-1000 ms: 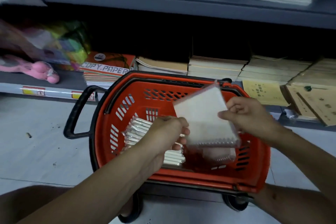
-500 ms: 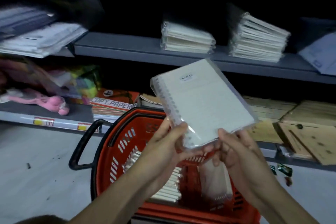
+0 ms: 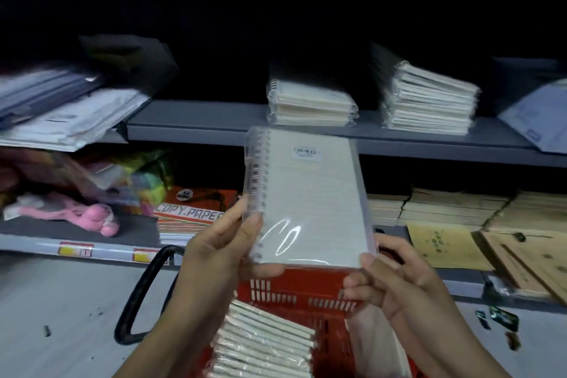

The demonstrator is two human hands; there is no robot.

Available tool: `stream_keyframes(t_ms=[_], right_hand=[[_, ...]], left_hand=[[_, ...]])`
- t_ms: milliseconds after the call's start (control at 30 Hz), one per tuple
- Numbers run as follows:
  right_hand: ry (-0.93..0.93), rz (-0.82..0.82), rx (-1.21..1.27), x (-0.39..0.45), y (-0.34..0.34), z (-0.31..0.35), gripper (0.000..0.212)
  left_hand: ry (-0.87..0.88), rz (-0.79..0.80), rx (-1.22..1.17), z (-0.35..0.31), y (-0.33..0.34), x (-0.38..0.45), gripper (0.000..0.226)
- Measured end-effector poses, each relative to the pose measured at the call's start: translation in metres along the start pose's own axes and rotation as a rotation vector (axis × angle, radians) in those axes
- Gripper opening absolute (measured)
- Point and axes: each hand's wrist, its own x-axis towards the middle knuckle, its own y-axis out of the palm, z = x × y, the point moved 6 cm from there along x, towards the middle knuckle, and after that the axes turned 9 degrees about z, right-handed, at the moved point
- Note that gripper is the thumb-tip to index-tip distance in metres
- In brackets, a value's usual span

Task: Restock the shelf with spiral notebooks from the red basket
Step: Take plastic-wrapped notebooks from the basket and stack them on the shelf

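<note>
The left hand [image 3: 221,252] and right hand [image 3: 395,279] are pinched on the bottom corners of a wrapped notebook [image 3: 306,199], held up above the red basket [image 3: 294,294]. It should be laid flat (spiral side lined up) on the short pile [image 3: 311,104] above.

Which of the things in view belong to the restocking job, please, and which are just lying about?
Job:
- notebook, held by left hand and right hand
- red basket with more notebooks
- shelf with two notebook stacks

Lying about:
- copy paper
- pink toy
- brown booklets
- envelopes
</note>
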Motion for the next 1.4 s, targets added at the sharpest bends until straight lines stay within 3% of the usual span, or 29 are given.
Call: stream_keyframes(t_ms=[167,333,500,800,967,1133,1233,1400], right_hand=[[-0.07,-0.06,0.065,0.001,0.004,0.005,0.044],[-0.199,-0.08,0.112,0.009,0.016,0.027,0.042],[-0.284,-0.077,0.081,0.048,0.023,0.071,0.026],[-0.26,-0.069,0.149,0.148,0.026,0.121,0.018],[-0.208,-0.096,0.02,0.187,0.024,0.125,0.02],[-0.273,-0.122,-0.143,0.177,0.014,0.119,0.047],[-0.315,-0.179,-0.24,0.176,0.007,0.116,0.033],[-0.325,-0.308,-0.199,0.196,-0.001,0.123,0.028]], left_hand=[[-0.039,0.229,-0.017,-0.016,0.006,0.009,0.056],[0.022,0.269,-0.11,-0.039,0.005,0.023,0.061],[0.127,0.151,-0.126,-0.062,0.009,0.059,0.057],[0.123,-0.025,-0.106,-0.112,0.014,0.152,0.055],[0.086,-0.212,-0.001,-0.122,0.011,0.182,0.046],[0.203,-0.264,0.234,-0.111,0.004,0.161,0.047],[0.245,-0.364,0.367,-0.106,-0.002,0.153,0.029],[0.246,-0.404,0.421,-0.109,-0.001,0.179,0.027]])
